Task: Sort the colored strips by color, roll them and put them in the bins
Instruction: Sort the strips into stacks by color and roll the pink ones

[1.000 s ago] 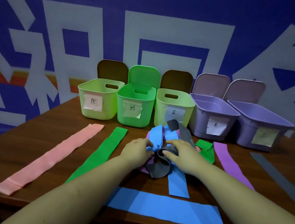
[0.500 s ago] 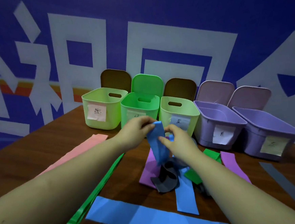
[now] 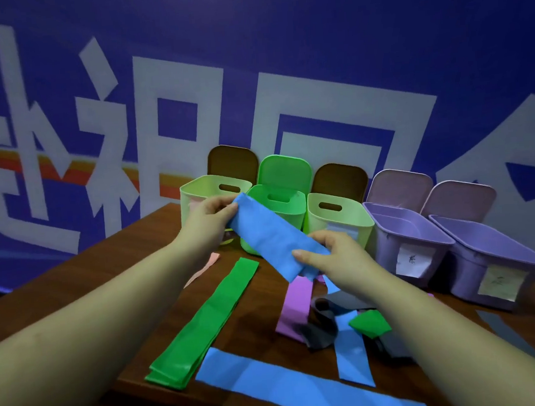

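Note:
A blue strip [image 3: 272, 234] is stretched in the air between my hands, in front of the bins. My left hand [image 3: 210, 220] pinches its far end and my right hand [image 3: 331, 255] grips it lower down; its tail hangs to the table. Below lies a tangled pile with a purple strip [image 3: 295, 306], a grey strip [image 3: 324, 326] and a folded green piece [image 3: 370, 323]. A long green strip [image 3: 211, 319] and a flat blue strip [image 3: 293, 389] lie on the table. Five open bins stand behind: light green [image 3: 195, 192], green [image 3: 288, 201], light green [image 3: 341, 222], two purple [image 3: 406, 240] [image 3: 487, 249].
The wooden table [image 3: 136, 261] has its front edge near me and its left edge at the pink strip [image 3: 204, 268], mostly hidden by my left arm. A grey strip [image 3: 506, 328] lies at the right. A blue wall with white characters rises just behind the bins.
Both hands have lifted the blue strip higher and pulled it out between them. My left hand moved up and away to the bins; the camera tilted upward.

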`<state>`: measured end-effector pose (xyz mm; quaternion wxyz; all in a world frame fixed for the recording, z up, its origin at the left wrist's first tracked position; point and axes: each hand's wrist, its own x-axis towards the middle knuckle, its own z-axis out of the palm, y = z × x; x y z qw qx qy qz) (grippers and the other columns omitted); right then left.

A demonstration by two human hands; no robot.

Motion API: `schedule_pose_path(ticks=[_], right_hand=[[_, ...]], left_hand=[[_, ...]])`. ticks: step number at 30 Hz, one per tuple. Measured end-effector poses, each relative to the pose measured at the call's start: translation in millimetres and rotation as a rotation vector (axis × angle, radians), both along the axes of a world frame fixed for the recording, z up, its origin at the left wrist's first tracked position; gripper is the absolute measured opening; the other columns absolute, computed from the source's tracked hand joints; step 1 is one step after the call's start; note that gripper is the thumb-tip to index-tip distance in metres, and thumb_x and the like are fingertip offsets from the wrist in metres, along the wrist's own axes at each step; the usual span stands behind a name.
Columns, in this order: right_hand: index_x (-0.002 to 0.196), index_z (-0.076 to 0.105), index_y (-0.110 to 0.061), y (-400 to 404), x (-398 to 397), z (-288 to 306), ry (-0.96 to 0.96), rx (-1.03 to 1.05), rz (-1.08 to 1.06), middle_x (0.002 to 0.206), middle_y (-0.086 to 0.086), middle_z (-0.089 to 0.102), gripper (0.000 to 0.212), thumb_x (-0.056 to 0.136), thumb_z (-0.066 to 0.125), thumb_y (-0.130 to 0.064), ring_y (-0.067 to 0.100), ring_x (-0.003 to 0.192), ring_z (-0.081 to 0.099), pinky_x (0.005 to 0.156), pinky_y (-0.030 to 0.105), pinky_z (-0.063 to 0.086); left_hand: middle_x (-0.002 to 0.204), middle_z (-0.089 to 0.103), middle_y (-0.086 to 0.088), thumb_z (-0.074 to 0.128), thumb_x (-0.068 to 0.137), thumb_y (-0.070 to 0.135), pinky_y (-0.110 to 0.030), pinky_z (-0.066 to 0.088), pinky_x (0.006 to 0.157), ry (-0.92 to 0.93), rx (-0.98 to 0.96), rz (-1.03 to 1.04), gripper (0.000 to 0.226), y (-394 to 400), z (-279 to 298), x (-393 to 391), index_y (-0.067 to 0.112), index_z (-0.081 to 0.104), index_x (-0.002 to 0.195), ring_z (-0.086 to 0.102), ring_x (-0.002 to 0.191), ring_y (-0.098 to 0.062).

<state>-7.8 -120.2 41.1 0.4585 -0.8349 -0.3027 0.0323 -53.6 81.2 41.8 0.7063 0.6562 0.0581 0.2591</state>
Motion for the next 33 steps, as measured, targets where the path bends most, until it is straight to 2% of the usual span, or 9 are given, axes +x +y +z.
schedule_pose_path(ticks=[3,5,8,13,19,23,25,29,33], right_hand=[[0.079,0.063,-0.014,-0.5,-10.9,6.8,0.050,0.015,-0.010,0.081,0.012,0.067,0.008,0.085,0.068,-0.014,0.022,0.069,0.061,0.072,0.041,0.054],[0.078,0.063,-0.014,0.8,-17.2,9.3,0.090,0.022,-0.028,0.076,0.006,0.067,0.009,0.085,0.068,-0.013,0.015,0.062,0.062,0.062,0.030,0.055],[0.082,0.062,-0.008,5.3,-23.0,10.7,0.185,0.022,-0.088,0.071,0.005,0.062,0.008,0.086,0.067,-0.012,0.010,0.055,0.058,0.043,0.016,0.046],[0.087,0.061,-0.006,3.0,-27.2,10.4,0.489,0.028,-0.175,0.078,0.010,0.064,0.010,0.087,0.066,-0.015,0.013,0.058,0.061,0.046,0.022,0.051],[0.074,0.054,-0.009,-16.3,-27.8,7.8,0.612,0.041,-0.132,0.064,0.006,0.065,0.017,0.090,0.060,-0.007,0.012,0.061,0.060,0.064,0.025,0.054],[0.091,0.055,-0.005,-28.0,-25.2,11.5,0.604,-0.075,-0.096,0.041,-0.002,0.055,0.002,0.092,0.057,-0.006,0.010,0.058,0.058,0.064,0.022,0.052],[0.104,0.056,-0.005,-34.5,-22.2,13.5,0.596,-0.117,-0.099,0.042,-0.001,0.055,0.011,0.093,0.056,-0.006,0.010,0.054,0.058,0.064,0.023,0.053],[0.118,0.052,-0.008,-58.4,-13.0,17.4,0.615,-0.264,-0.116,0.069,0.009,0.065,0.027,0.091,0.059,-0.006,0.012,0.059,0.063,0.056,0.025,0.054],[0.106,0.062,-0.003,-91.5,-8.6,14.4,0.629,-0.439,-0.150,0.065,0.003,0.068,0.016,0.090,0.060,-0.005,0.011,0.055,0.064,0.061,0.026,0.056]], left_hand=[[0.106,0.059,-0.003,0.051,0.096,0.011,-0.027,0.048,0.071,0.128,0.157,0.109,0.025,7.1,-16.2,-8.1,0.012,0.056,0.120,0.058,0.090,-0.018],[0.105,0.058,0.000,0.056,0.093,0.016,-0.028,0.044,0.069,0.159,0.354,0.228,0.024,-1.4,-26.2,-15.9,0.016,0.057,0.118,0.056,0.088,-0.018],[0.095,0.066,0.001,0.063,0.089,0.025,-0.031,0.048,0.076,-0.039,0.485,0.109,0.006,-33.7,-38.0,-30.1,0.024,0.062,0.094,0.061,0.086,-0.017],[0.093,0.058,0.007,0.074,0.078,0.032,-0.013,0.043,0.075,-0.125,0.807,0.037,0.021,-63.3,-59.9,-39.2,0.025,0.058,0.090,0.052,0.081,0.003],[0.091,0.065,0.014,0.077,0.076,0.022,-0.024,0.052,0.080,-0.064,0.655,-0.071,0.020,-70.2,-67.1,-33.0,0.025,0.061,0.089,0.066,0.085,-0.007],[0.082,0.069,0.004,0.073,0.080,0.011,-0.023,0.052,0.073,0.012,0.442,-0.202,0.011,-67.5,-68.7,-27.3,0.017,0.065,0.084,0.065,0.071,-0.005],[0.078,0.068,-0.002,0.068,0.083,0.005,-0.030,0.054,0.076,0.030,0.377,-0.200,0.008,-61.9,-70.6,-25.8,0.012,0.065,0.081,0.063,0.072,-0.012],[0.074,0.066,-0.003,0.059,0.088,-0.001,-0.023,0.054,0.069,0.044,0.187,-0.139,0.017,-42.9,-73.9,-29.4,0.013,0.063,0.079,0.062,0.070,-0.013],[0.062,0.063,0.002,0.056,0.090,-0.001,-0.014,0.052,0.056,0.103,0.071,-0.016,0.018,-16.0,-77.2,-35.7,0.011,0.061,0.077,0.062,0.058,-0.007]])
